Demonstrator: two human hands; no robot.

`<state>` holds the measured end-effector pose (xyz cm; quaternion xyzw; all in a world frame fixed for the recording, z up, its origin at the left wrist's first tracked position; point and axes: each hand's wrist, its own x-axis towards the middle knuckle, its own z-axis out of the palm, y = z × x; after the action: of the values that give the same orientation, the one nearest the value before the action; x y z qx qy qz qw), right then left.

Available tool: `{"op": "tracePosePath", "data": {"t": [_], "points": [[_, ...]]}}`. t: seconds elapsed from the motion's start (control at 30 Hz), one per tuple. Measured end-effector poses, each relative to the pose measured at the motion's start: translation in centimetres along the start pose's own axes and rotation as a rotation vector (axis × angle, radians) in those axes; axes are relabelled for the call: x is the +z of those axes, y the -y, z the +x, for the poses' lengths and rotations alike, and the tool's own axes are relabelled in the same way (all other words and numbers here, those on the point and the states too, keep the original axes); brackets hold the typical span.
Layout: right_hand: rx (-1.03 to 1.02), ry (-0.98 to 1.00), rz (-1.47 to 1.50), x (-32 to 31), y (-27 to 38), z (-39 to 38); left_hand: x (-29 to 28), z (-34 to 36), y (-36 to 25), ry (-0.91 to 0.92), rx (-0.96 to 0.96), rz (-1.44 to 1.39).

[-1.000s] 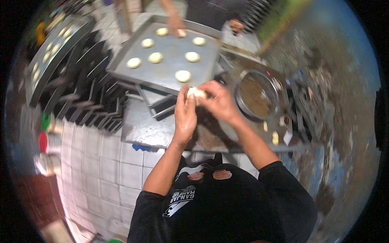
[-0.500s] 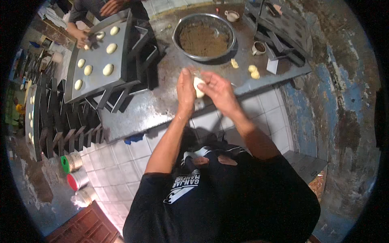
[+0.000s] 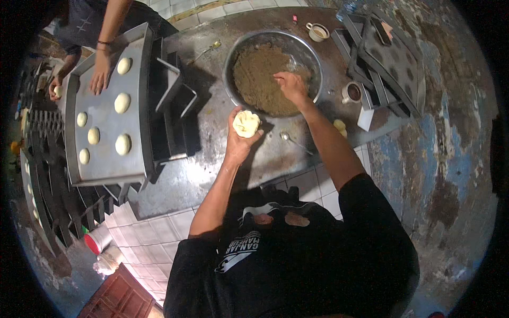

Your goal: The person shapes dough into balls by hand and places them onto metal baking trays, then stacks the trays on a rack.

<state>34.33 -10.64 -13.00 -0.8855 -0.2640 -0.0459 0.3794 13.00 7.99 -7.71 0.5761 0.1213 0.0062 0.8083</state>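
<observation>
Near the front of the table, my left hand (image 3: 239,144) cups a piece of pale dough (image 3: 246,124), pressed out like a shallow cup with a ruffled rim. Over the wide metal bowl (image 3: 228,87) is my right hand (image 3: 292,86), its fingers drawn together at the brown crumbly filling (image 3: 257,79). What those fingers hold, if anything, I cannot make out. Just beyond that hand, something shiny and clear lies against the bowl's inner wall. A metal spoon (image 3: 286,137) rests on the table between my two arms.
On the left, a raised metal tray (image 3: 106,167) bears several dough balls; a co-worker's hand (image 3: 99,78) reaches over it, the other holding dough. Two cups, one a dark-filled cup (image 3: 351,93), and stacked dark pans (image 3: 395,58) stand right. Small dough pieces (image 3: 340,127) lie near my right forearm.
My hands have parted: the left keeps the dough, now spread, while the right has moved forward into the bowl. The co-worker's arm now stretches across the tray.
</observation>
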Motion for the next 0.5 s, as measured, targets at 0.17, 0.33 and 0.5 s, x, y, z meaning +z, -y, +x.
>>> {"op": "tracePosePath", "data": {"t": [0.17, 0.33, 0.5], "points": [[0.033, -0.011, 0.217, 8.3, -9.1, 3.6, -1.0, 6.2, -1.1, 0.002, 0.017, 0.085], [0.130, 0.398, -0.411, 8.8, -3.2, 3.1, -2.0, 6.1, 0.2, -0.103, -0.026, 0.139], [0.502, 0.772, 0.045, 3.0, 2.3, 5.4, -2.0, 6.6, -1.6, -0.098, 0.005, 0.195]]}}
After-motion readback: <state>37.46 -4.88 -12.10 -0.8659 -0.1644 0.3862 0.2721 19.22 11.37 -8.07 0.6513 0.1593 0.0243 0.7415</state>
